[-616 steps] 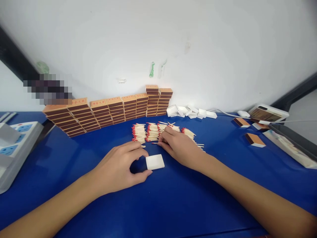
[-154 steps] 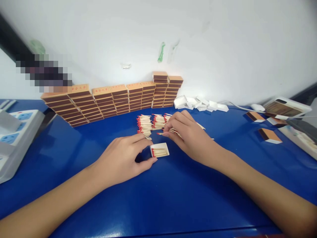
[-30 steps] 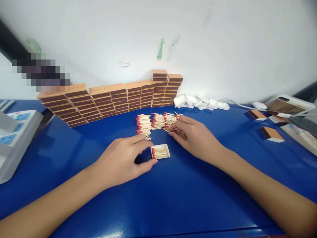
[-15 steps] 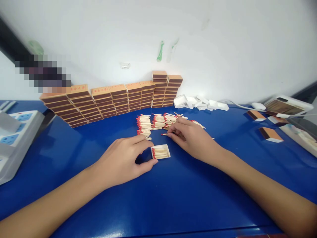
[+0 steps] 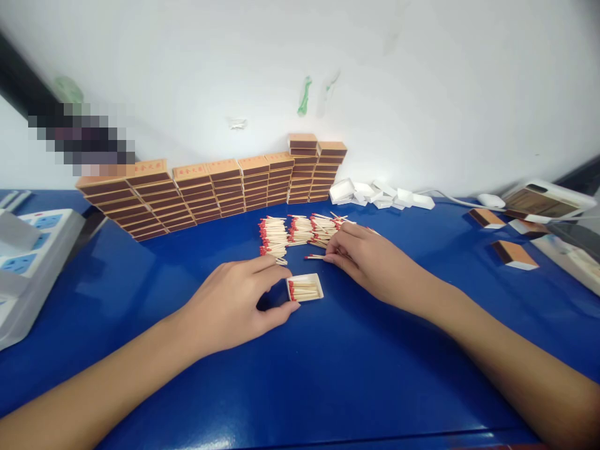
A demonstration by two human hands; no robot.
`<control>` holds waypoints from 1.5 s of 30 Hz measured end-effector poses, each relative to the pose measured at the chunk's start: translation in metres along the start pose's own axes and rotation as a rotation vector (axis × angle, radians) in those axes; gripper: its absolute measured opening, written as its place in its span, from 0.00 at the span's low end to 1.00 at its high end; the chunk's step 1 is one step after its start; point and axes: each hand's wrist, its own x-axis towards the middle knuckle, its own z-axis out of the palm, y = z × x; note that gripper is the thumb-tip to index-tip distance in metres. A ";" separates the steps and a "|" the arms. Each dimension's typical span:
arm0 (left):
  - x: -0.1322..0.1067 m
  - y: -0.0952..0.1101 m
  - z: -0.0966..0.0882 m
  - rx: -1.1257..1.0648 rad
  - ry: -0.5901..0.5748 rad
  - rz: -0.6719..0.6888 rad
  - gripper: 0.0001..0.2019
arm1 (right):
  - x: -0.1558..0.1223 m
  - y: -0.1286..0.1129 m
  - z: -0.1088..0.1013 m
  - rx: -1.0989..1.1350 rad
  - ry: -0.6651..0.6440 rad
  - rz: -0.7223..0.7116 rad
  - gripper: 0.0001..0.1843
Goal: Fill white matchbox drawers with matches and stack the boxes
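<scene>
Thumb and fingers of my left hand (image 5: pixel 239 300) grip the left end of a white matchbox tray (image 5: pixel 319 284) on the blue table. Red-headed matches (image 5: pixel 304 292) lie side by side in the tray, heads toward my left hand. Just beyond and to the right, my right hand (image 5: pixel 363 256) is closed in a pinch on matches (image 5: pixel 315 257), whose red tips stick out leftward; how many is hard to tell. Behind both hands lie loose match piles (image 5: pixel 272 234), partly hidden by my right hand.
Stacked matchboxes (image 5: pixel 218 187) form a low wall along the back. White empty trays (image 5: pixel 379 192) lie heaped right of them. Several matchboxes (image 5: pixel 514 255) and a phone-like device (image 5: pixel 546 201) sit far right. A power strip (image 5: pixel 37 262) stands at the left edge.
My right hand has shifted slightly to the right, and more of the pinched matches shows. My left hand and the tray stay in place.
</scene>
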 end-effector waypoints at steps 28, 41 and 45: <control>-0.001 0.000 0.000 -0.001 0.007 0.011 0.13 | -0.003 0.010 -0.002 0.148 -0.060 -0.023 0.14; -0.002 0.000 0.000 -0.017 -0.004 0.014 0.13 | -0.002 -0.002 -0.001 0.140 -0.091 -0.013 0.11; -0.002 0.000 0.000 -0.019 -0.009 0.011 0.12 | -0.003 -0.006 -0.001 0.145 -0.094 -0.024 0.11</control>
